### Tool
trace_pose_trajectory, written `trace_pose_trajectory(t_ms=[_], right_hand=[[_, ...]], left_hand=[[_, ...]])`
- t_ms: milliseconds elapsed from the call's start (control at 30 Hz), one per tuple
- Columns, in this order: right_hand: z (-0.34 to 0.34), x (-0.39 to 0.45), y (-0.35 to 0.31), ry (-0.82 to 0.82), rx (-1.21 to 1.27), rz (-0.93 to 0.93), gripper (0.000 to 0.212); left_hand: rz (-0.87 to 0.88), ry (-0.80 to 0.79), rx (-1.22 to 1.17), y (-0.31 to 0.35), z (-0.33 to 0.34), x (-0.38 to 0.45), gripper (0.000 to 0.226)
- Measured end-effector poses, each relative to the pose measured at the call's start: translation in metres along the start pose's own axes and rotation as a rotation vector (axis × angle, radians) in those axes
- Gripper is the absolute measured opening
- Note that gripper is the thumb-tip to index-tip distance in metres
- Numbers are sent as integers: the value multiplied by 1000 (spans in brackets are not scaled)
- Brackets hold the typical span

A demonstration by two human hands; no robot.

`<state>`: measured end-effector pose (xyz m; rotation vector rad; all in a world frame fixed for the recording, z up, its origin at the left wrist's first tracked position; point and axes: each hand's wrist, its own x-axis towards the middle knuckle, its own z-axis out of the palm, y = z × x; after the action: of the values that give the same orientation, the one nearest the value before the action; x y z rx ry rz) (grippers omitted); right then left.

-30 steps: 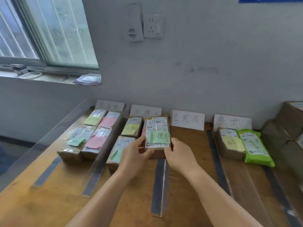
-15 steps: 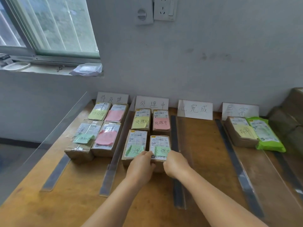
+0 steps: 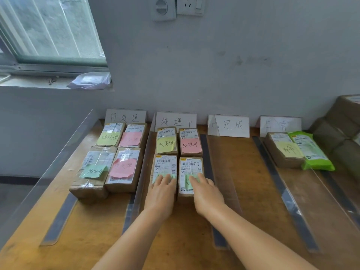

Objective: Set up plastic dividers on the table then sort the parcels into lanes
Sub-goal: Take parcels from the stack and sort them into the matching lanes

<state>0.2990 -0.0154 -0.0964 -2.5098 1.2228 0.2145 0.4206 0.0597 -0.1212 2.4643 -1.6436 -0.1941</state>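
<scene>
On the wooden table (image 3: 175, 240), clear plastic dividers (image 3: 227, 184) stand lengthwise and split it into lanes, each with a handwritten sign (image 3: 176, 120) at the wall. The second lane holds several brown parcels with sticky notes. My left hand (image 3: 160, 193) lies flat on the front-left parcel (image 3: 165, 164) there. My right hand (image 3: 206, 193) lies flat on the front-right parcel (image 3: 190, 166), covering its green note. Neither hand grips anything. The first lane holds several parcels (image 3: 122, 168).
The far-right lane has a brown parcel with a yellow note (image 3: 282, 151) and a green bag (image 3: 309, 152). Larger cardboard boxes (image 3: 341, 129) are stacked at the right edge. A tall clear divider (image 3: 48, 172) borders the table's left side. A plastic bag (image 3: 89, 80) lies on the window sill.
The parcel with the green note, held up in both hands a second ago, now lies at the front right of the second lane. Both hands have let go and rest flat on top.
</scene>
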Motion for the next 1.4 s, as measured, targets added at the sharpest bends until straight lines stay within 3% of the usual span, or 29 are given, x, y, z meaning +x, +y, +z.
trace_pose_trajectory(t_ms=[133,300,600,867,1400], right_hand=[[-3,6,-1,13,3,11,83],[-3,5,-1,19,9,15,84],[-25,-29,27,135,28,-39,89],[-54,-109,111,250,45,-52,88],[-65,-288,333,390,132,201,92]], left_hand=[[46,16,-57,-2,-4,9,41],[24,8,-43,-3,-6,8,45],[32,70,57,39,-34,-3,80],[60,66,0,141,-44,-41,80],[245,26,-136,387,5,-131,78]])
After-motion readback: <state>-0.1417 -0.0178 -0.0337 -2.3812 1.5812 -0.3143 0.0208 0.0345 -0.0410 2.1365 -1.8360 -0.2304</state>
